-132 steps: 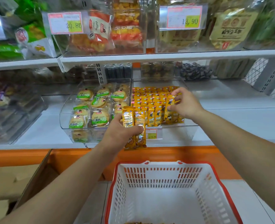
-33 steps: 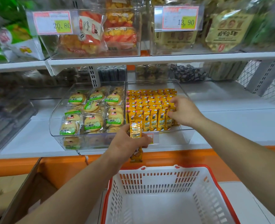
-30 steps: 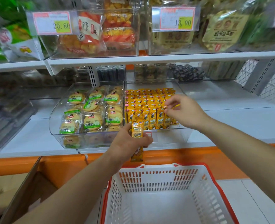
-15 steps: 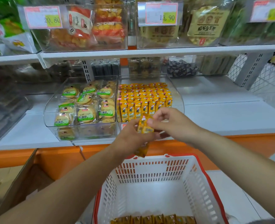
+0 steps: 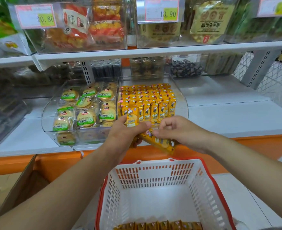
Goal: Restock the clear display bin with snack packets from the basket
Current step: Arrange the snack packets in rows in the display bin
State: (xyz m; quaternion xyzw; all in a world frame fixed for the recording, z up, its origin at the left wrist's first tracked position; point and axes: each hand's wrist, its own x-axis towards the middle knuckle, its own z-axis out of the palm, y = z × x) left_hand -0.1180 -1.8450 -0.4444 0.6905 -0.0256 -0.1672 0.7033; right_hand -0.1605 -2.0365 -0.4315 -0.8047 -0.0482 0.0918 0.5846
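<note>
The clear display bin (image 5: pixel 181 103) on the middle shelf holds several rows of upright yellow snack packets (image 5: pixel 153 100). In front of the bin's lower edge my left hand (image 5: pixel 123 135) grips one yellow packet (image 5: pixel 132 117) standing upright between thumb and fingers. My right hand (image 5: pixel 178 131) pinches a second yellow packet (image 5: pixel 160 143), which lies tilted and reaches down to the right, its upper end at my left hand. Below stands the white basket with a red rim (image 5: pixel 153 175); a row of yellow packets (image 5: pixel 158 226) lies at its near end.
A second clear bin (image 5: pixel 45 117) of green-labelled round biscuits sits left of the display bin. The upper shelf (image 5: pixel 153 50) carries bins with price tags. An orange ledge (image 5: pixel 57 161) runs under the shelf, and a cardboard box (image 5: pixel 16 188) stands at lower left.
My right hand has left the bin's front row and come down to my left hand, where it now pinches a packet. The view has tilted down, showing packets in the basket.
</note>
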